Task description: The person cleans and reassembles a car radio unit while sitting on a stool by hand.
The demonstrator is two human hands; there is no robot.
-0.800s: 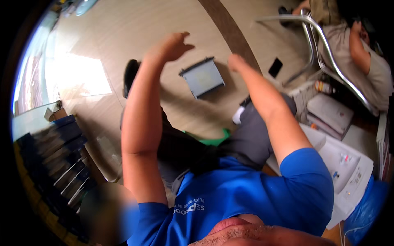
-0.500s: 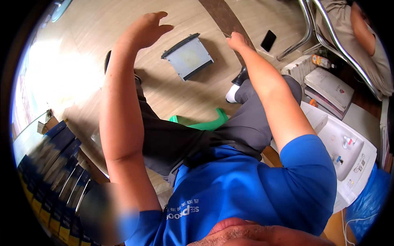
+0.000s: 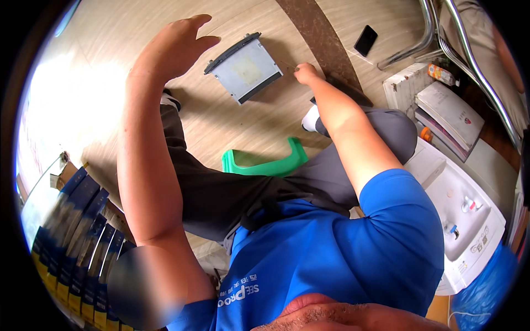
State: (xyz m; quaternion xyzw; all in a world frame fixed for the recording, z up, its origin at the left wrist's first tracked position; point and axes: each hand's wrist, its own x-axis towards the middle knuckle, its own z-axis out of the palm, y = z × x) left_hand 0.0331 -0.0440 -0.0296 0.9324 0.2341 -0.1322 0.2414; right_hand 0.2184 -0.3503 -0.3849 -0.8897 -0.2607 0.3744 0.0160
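Metal box (image 3: 245,71) flat on floor (image 3: 248,121) btwn my hands, touching neither; L hand (image 3: 176,47) wide open, thumb well off fingers, nothing in it. R hand (image 3: 307,73) fingers curled, smth thin maybe poking out, can't tell what or how tight. Prob stiff, fairly heavy, bit slick; dark front panel (image 3: 232,53) likely fragile, so I'd grip by side edges (image 3: 267,55).

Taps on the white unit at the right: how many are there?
2: a red-marked tap and, lower in the picture, a blue-marked tap, both on the white unit. No others show.
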